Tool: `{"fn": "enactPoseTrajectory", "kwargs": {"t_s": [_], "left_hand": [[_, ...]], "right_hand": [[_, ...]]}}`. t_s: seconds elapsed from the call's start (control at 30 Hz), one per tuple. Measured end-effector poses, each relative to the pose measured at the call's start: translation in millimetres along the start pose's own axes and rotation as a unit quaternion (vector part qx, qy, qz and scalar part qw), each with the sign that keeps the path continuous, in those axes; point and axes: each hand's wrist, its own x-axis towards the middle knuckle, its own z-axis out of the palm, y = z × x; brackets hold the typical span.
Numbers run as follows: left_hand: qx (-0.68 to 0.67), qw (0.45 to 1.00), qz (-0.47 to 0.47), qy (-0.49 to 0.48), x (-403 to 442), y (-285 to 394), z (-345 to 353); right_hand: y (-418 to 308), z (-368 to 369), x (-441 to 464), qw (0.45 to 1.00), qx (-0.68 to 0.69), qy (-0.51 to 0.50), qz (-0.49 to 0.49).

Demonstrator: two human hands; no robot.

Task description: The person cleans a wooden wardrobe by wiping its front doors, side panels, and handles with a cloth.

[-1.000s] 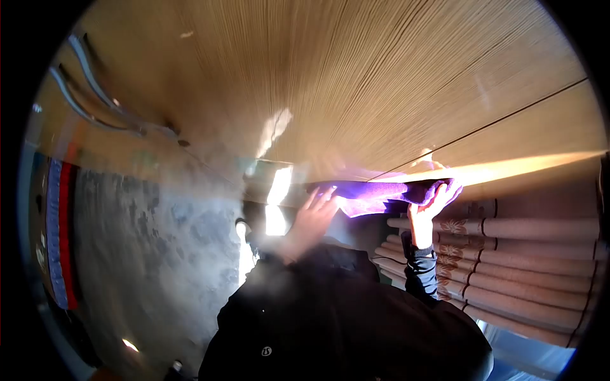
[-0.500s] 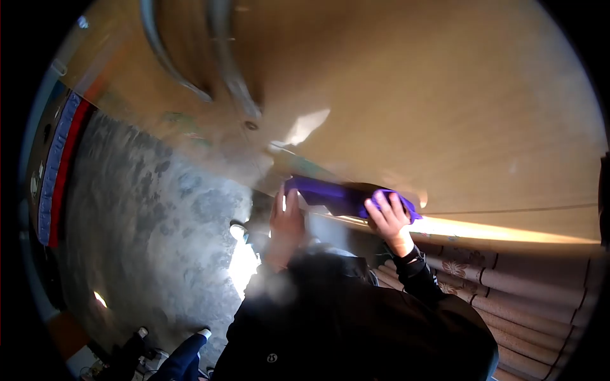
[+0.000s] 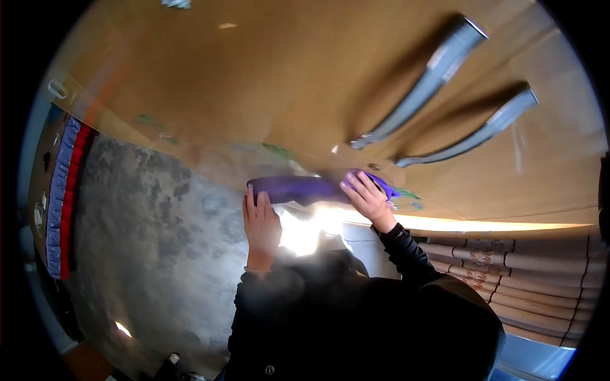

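Note:
A purple cloth [image 3: 298, 190] is stretched between my two hands, low against the wooden cabinet front [image 3: 254, 82]. My left hand [image 3: 260, 222] has its fingertips on the cloth's left end. At the other end, my right hand [image 3: 367, 195] is wrapped over a bunched part of the cloth. Two curved metal handles [image 3: 426, 89] stick out of the cabinet above and to the right of my right hand.
Grey mottled floor [image 3: 152, 216] lies at the left, with a blue and red padded edge [image 3: 63, 197] beyond it. Pleated curtains [image 3: 527, 279] hang at the right. Someone's shoe [image 3: 173, 359] shows at the bottom.
The view has shifted along the cabinet, so the handles now stand at the right instead of the left. Both hands have stayed on the purple cloth, which now appears further left.

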Motion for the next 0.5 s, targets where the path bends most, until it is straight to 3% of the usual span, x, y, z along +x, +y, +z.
{"fn": "enactPoseTrajectory", "kwargs": {"t_s": [0.27, 0.5], "left_hand": [[-0.014, 0.999, -0.018, 0.034, 39.8, -89.9, -45.4], [0.031, 0.991, -0.092, 0.088, 73.6, -180.1, -51.0]], "right_hand": [[-56.7, 63.6, 83.6, 0.999, -0.001, 0.022, 0.034], [-101.0, 135.4, 165.9, 0.998, -0.012, 0.063, -0.011]]}}
